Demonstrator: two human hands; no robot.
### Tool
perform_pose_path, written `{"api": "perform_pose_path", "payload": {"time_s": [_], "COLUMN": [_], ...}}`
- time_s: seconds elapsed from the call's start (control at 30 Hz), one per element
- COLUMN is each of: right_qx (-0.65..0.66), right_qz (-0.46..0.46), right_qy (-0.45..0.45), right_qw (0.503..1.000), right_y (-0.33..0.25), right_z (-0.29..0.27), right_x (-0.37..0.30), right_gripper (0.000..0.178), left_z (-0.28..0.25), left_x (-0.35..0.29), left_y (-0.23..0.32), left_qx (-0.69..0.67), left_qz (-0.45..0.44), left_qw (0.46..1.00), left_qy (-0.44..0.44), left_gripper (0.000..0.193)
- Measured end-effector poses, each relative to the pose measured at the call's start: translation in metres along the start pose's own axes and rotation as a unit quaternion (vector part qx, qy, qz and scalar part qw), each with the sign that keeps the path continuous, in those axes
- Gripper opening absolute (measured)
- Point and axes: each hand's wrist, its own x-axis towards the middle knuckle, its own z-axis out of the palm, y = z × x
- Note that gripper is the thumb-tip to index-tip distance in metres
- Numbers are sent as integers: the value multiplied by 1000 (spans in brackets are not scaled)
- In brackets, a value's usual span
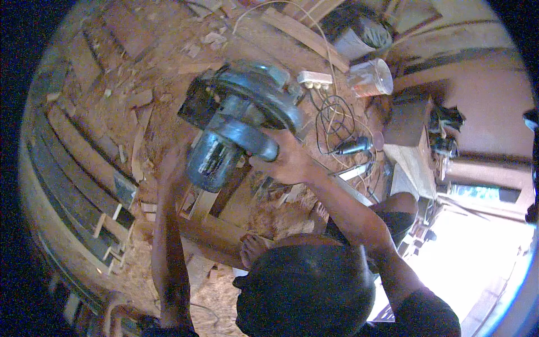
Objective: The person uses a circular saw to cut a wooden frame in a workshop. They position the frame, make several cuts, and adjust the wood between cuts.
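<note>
A dark blue-grey circular saw (216, 154) is held up in the middle of the view. The fingers of my right hand (286, 160) wrap round its handle. To the left of the saw's motor is my left hand (178, 157), blurred and partly behind the saw, so its fingers cannot be made out. Below the saw lie wooden pieces (216, 238), and a bare foot (255, 248) is by their right end. Whether the blade touches wood is hidden by the saw's body.
Sawdust and wood scraps cover the floor (168, 50). At upper right are a white power strip (314, 78), tangled cables (337, 115), a blue power tool (353, 146), a clear bucket (371, 77) and a long plank (306, 39). Dark boards (73, 168) line the left side.
</note>
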Motion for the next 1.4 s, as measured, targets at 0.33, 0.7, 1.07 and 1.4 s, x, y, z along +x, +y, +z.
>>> {"api": "perform_pose_path", "payload": {"time_s": [0.33,0.7,1.07,1.4], "right_qx": [117,123,154,149], "right_qz": [-15,-7,-67,-105], "right_qy": [-43,-69,-38,29], "right_qw": [992,990,985,983], "right_y": [2,-5,0,-9], "right_z": [-2,7,10,12], "right_x": [11,30,37,29], "right_gripper": [40,40,29,33], "left_z": [0,2,13,17], "left_x": [0,-3,11,-59], "left_y": [7,13,-24,26], "left_qx": [16,9,-402,-202], "left_qz": [17,38,80,164], "left_qw": [1000,999,906,941], "left_qy": [-11,-9,104,216], "left_gripper": [49,50,53,86]}}
